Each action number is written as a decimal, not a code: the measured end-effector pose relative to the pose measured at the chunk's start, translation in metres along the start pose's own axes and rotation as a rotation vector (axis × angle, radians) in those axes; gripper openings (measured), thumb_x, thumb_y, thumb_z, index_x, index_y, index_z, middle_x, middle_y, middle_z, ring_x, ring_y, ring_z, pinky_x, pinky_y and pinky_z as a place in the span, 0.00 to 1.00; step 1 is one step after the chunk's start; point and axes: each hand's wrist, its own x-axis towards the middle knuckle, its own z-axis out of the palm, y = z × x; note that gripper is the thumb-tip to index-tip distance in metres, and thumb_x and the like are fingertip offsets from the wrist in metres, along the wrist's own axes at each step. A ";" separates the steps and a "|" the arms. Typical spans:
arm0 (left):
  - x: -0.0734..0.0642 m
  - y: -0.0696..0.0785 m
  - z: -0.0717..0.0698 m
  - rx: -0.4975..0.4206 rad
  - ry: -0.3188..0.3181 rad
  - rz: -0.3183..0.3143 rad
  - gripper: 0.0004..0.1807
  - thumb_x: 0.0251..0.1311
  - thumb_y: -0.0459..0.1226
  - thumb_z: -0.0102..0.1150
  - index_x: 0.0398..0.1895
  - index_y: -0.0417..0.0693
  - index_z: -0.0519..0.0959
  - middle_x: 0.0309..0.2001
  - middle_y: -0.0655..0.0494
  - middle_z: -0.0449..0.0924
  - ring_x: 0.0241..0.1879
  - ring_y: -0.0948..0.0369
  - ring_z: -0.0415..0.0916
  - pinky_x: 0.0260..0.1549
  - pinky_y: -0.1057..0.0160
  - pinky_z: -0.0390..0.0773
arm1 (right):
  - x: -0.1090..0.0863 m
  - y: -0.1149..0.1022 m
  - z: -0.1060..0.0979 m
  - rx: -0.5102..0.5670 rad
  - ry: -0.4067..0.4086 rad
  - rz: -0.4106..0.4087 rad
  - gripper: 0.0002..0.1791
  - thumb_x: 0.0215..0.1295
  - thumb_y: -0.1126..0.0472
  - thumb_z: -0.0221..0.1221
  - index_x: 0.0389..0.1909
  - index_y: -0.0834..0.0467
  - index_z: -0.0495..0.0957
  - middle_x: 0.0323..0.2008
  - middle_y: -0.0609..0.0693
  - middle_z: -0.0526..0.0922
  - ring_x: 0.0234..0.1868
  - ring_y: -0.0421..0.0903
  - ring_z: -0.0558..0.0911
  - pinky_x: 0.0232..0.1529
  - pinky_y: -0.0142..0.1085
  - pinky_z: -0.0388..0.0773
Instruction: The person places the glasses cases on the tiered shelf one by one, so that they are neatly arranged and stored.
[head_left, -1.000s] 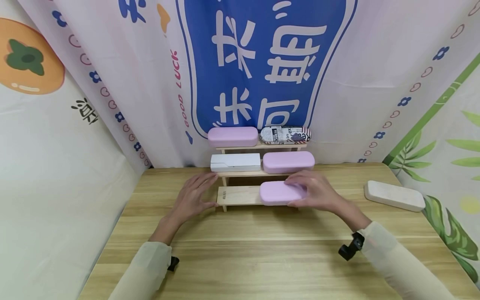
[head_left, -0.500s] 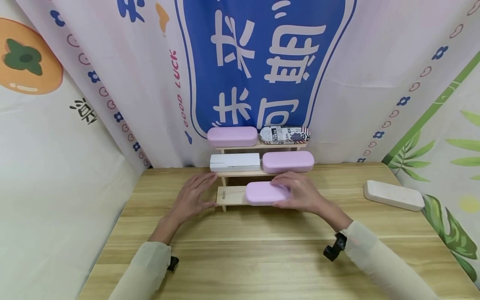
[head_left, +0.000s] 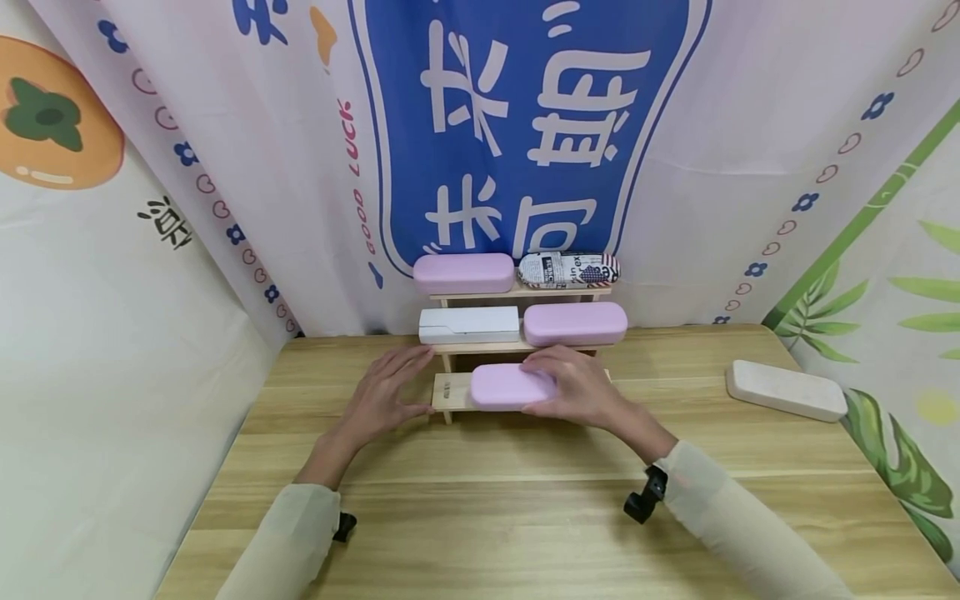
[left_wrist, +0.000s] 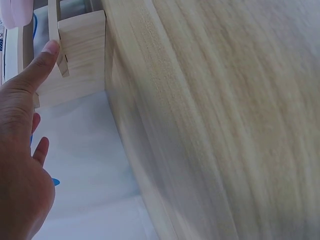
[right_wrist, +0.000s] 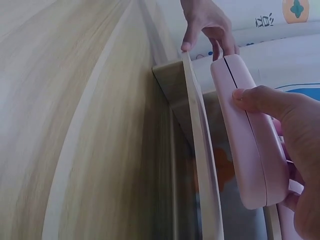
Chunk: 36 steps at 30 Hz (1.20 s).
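Observation:
My right hand (head_left: 573,387) grips the right end of a pink glasses case (head_left: 510,387) over the lowest step of a three-tier wooden display rack (head_left: 453,392). In the right wrist view, the thumb lies across the seam of the case (right_wrist: 250,135), and a gap shows between case and step. My left hand (head_left: 382,392) is at the rack's left end. Its thumb (left_wrist: 47,52) touches the end of the lowest board, while its other fingers reach beside the middle step. That step bears a white case (head_left: 468,325) and another pink case (head_left: 576,323).
The top step holds a pink case (head_left: 463,273) and a newspaper-print case (head_left: 570,270). An off-white case (head_left: 786,391) lies on the wooden table (head_left: 480,508) at the right. A printed curtain (head_left: 675,208) hangs right behind the rack.
My right hand has moved the pink glasses case leftward along the lowest step, from its right half to about the middle. My left hand has stayed at the rack's left end.

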 end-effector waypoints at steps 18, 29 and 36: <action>0.000 -0.002 0.001 -0.020 0.006 0.008 0.58 0.37 0.39 0.92 0.77 0.41 0.70 0.75 0.44 0.71 0.70 0.40 0.70 0.70 0.33 0.67 | 0.017 -0.009 0.030 -0.040 0.032 0.000 0.34 0.46 0.43 0.82 0.52 0.57 0.89 0.53 0.50 0.90 0.57 0.52 0.87 0.53 0.45 0.86; 0.000 -0.001 0.001 -0.015 0.006 -0.003 0.59 0.35 0.40 0.92 0.76 0.41 0.71 0.75 0.45 0.71 0.71 0.42 0.70 0.70 0.34 0.68 | 0.026 -0.017 0.046 -0.045 0.009 0.027 0.33 0.46 0.45 0.83 0.53 0.56 0.89 0.54 0.51 0.90 0.56 0.51 0.87 0.50 0.46 0.87; 0.000 0.000 0.001 -0.019 0.011 -0.004 0.59 0.34 0.38 0.92 0.76 0.41 0.71 0.74 0.44 0.72 0.71 0.41 0.70 0.70 0.34 0.69 | 0.030 -0.020 0.053 -0.053 0.003 0.036 0.34 0.47 0.44 0.83 0.54 0.55 0.89 0.54 0.53 0.89 0.56 0.53 0.86 0.53 0.46 0.86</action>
